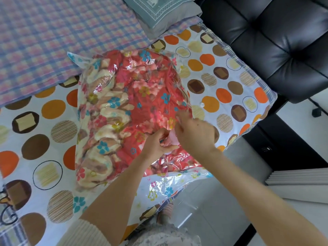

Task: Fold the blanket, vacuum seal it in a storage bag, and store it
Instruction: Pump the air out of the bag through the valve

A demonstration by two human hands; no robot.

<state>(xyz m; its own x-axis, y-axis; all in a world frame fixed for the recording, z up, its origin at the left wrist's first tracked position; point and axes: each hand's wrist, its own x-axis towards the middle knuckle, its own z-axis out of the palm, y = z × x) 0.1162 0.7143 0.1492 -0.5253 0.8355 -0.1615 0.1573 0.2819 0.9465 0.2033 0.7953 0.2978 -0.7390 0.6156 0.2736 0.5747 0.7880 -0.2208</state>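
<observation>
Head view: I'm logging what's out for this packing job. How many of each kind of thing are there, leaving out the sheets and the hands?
storage bag: 1
blanket, inside the bag: 1
pink piece, pinched between the left hand and the right hand: 1
pillow: 1
black chair: 1
Total: 5

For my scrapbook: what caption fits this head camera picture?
Left hand and right hand pinch a pink piece on the bagged blanket.

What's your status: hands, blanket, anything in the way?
Left hand and right hand both pinching a small pink piece on the bag. Blanket inside bag, on the bed. Nothing in the way.
</observation>
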